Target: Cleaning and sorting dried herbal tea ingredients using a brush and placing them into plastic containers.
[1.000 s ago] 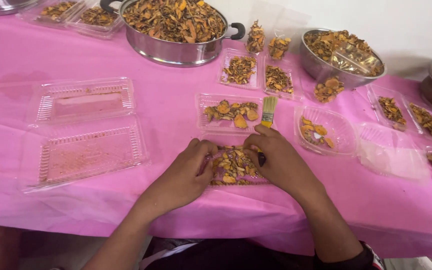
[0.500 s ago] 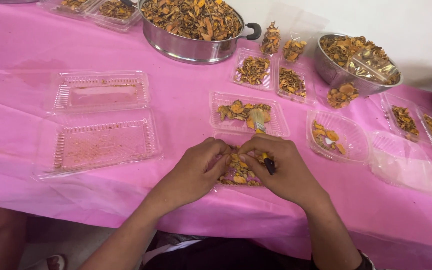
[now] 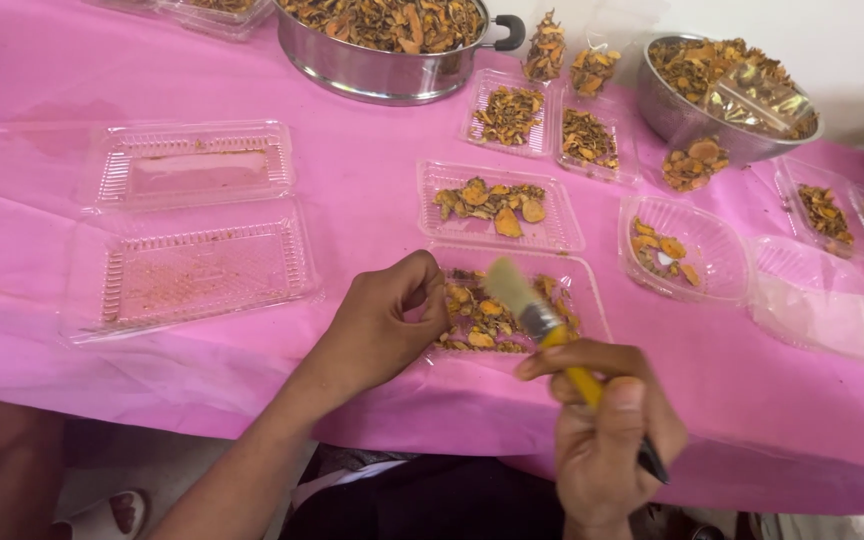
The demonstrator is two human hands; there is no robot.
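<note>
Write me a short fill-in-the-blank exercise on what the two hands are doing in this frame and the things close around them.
1. The right hand holds a ____ with a yellow handle.
2. The left hand touches a clear plastic tray holding dried orange ____.
3. The table is covered with a ____ cloth.
4. The large steel pot stands at the table's ____ edge.

Missing words: brush; slices; pink; far

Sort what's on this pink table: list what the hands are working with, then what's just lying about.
In use:
- right hand holding yellow-handled brush
- left hand on clear plastic tray of orange dried pieces

Lying about:
- open empty clear clamshell box
- large steel pot
- steel bowl
- round clear dish
</note>
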